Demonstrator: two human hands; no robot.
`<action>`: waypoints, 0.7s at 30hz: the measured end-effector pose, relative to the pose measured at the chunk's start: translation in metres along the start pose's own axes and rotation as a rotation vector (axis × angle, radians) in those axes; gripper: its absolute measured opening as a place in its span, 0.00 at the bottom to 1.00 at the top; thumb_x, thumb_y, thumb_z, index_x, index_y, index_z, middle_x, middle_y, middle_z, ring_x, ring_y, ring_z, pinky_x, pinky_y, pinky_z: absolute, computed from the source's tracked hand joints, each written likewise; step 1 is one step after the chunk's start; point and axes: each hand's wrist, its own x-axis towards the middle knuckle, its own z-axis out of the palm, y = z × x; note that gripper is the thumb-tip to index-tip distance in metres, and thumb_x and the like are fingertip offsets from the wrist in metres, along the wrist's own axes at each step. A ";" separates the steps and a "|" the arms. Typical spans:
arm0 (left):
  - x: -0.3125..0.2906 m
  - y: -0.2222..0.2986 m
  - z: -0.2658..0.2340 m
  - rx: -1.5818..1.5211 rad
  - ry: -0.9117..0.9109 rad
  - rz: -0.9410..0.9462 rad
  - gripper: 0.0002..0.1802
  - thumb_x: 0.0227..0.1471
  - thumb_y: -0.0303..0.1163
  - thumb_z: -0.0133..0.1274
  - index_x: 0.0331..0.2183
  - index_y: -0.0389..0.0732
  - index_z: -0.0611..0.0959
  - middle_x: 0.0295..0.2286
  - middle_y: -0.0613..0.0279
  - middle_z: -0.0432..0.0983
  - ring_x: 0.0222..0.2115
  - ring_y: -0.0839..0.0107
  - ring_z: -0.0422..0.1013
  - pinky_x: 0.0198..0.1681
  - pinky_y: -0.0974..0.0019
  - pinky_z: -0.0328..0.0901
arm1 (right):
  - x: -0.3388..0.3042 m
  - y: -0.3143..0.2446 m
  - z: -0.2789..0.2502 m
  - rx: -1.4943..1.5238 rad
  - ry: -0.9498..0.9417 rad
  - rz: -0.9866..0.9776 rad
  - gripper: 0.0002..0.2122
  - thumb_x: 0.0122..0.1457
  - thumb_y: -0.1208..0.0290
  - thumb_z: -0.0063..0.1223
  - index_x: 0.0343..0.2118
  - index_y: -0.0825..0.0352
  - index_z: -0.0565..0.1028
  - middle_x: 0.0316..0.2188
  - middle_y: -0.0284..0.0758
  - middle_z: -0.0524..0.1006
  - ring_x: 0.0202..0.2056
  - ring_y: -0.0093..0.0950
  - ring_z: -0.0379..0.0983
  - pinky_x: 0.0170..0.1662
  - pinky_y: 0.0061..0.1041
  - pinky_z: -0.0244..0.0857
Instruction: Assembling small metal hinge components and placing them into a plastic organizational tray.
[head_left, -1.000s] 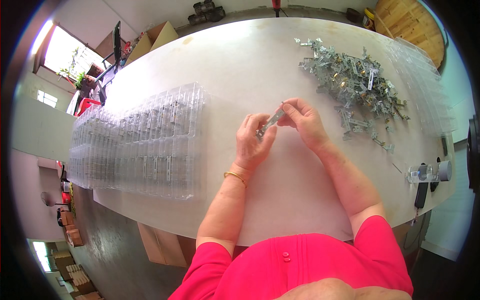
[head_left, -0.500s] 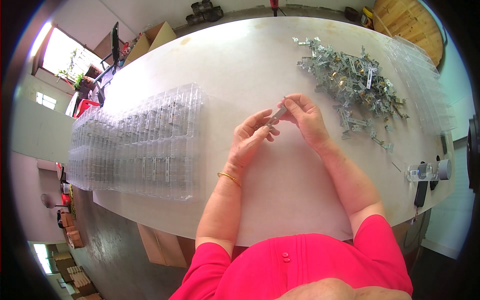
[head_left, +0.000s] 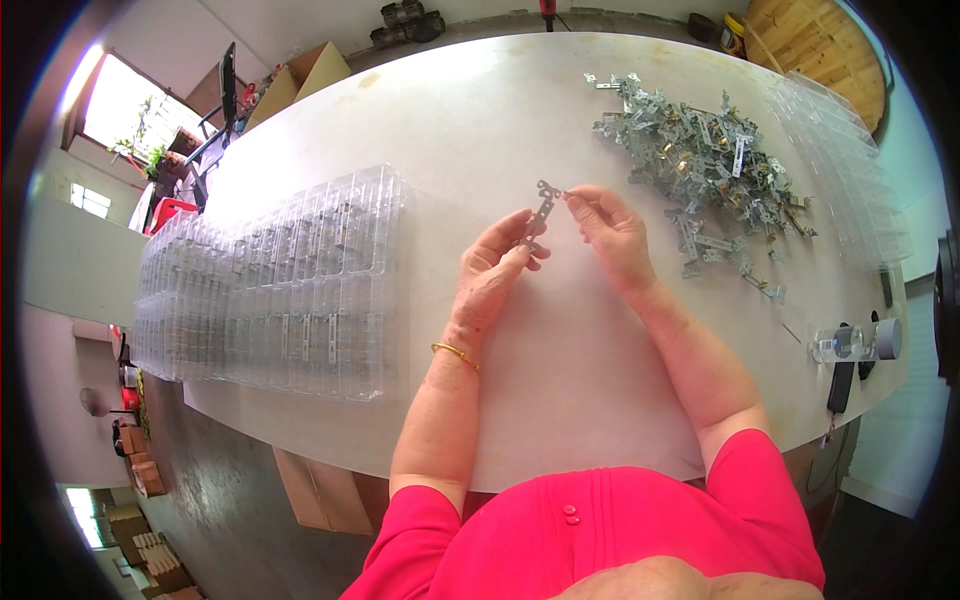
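Note:
Over the middle of the table, my left hand (head_left: 488, 278) grips a small grey metal bracket (head_left: 544, 209) by its lower end, between thumb and fingers. The bracket is a narrow strip with holes and a crosspiece at its top, tilted up and to the right. My right hand (head_left: 617, 243) pinches the tip of that crosspiece between thumb and forefinger. Right of my hands lies a loose heap of similar metal brackets (head_left: 700, 150). To the left, clear plastic trays (head_left: 376, 388) are stacked, with brackets standing in their narrow compartments.
More clear trays (head_left: 845, 175) lean along the table's far right side. Near the right edge, a clear bottle (head_left: 838, 345) with a grey cap lies on its side by a black object (head_left: 842, 388). A thin rod (head_left: 791, 332) lies close by. The table (head_left: 470, 120) is pale.
The bracket has turned so its holed face and crosspiece show above my left hand. My right fingers have shifted from its upper end to the crosspiece's tip.

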 end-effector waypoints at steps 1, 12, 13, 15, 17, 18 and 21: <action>0.000 -0.001 -0.001 0.000 0.000 0.000 0.24 0.57 0.25 0.53 0.56 0.33 0.74 0.47 0.51 0.77 0.41 0.67 0.76 0.42 0.66 0.69 | -0.001 -0.001 -0.001 -0.092 -0.023 0.010 0.06 0.63 0.70 0.57 0.41 0.63 0.80 0.32 0.26 0.80 0.31 0.15 0.73 0.35 0.21 0.69; 0.004 -0.012 0.005 0.309 0.189 0.167 0.26 0.57 0.16 0.47 0.57 0.37 0.73 0.50 0.61 0.74 0.43 0.74 0.75 0.43 0.72 0.70 | -0.013 -0.012 0.012 -0.491 -0.107 -0.382 0.06 0.61 0.78 0.53 0.39 0.66 0.78 0.33 0.40 0.80 0.33 0.37 0.77 0.35 0.30 0.70; 0.004 -0.013 0.004 0.309 0.190 0.169 0.26 0.57 0.16 0.47 0.57 0.37 0.73 0.50 0.61 0.74 0.43 0.74 0.75 0.43 0.72 0.70 | -0.014 -0.013 0.013 -0.504 -0.112 -0.397 0.05 0.60 0.79 0.53 0.38 0.67 0.78 0.32 0.40 0.80 0.33 0.38 0.77 0.35 0.31 0.70; 0.004 -0.017 0.004 0.405 0.189 0.212 0.27 0.56 0.15 0.49 0.57 0.39 0.74 0.48 0.63 0.75 0.43 0.74 0.75 0.43 0.73 0.70 | -0.015 -0.014 0.014 -0.516 -0.097 -0.392 0.04 0.59 0.78 0.54 0.37 0.67 0.77 0.32 0.40 0.80 0.32 0.38 0.77 0.34 0.32 0.70; 0.004 -0.018 0.004 0.441 0.187 0.243 0.27 0.55 0.15 0.49 0.57 0.40 0.74 0.48 0.63 0.75 0.43 0.74 0.75 0.44 0.72 0.70 | -0.016 -0.016 0.014 -0.528 -0.082 -0.386 0.03 0.59 0.78 0.54 0.36 0.67 0.77 0.31 0.40 0.79 0.31 0.39 0.77 0.34 0.32 0.70; 0.004 -0.019 0.004 0.477 0.182 0.273 0.27 0.55 0.15 0.50 0.57 0.40 0.74 0.48 0.64 0.76 0.42 0.75 0.75 0.44 0.72 0.70 | -0.017 -0.016 0.013 -0.550 -0.105 -0.367 0.03 0.59 0.77 0.54 0.35 0.66 0.77 0.31 0.40 0.79 0.31 0.39 0.77 0.33 0.33 0.70; 0.004 -0.019 0.006 0.577 0.231 0.336 0.25 0.54 0.16 0.51 0.53 0.40 0.77 0.46 0.62 0.78 0.40 0.74 0.77 0.45 0.70 0.71 | -0.019 -0.013 0.014 -0.579 -0.161 -0.356 0.03 0.59 0.77 0.55 0.35 0.66 0.76 0.29 0.41 0.79 0.29 0.40 0.77 0.31 0.33 0.69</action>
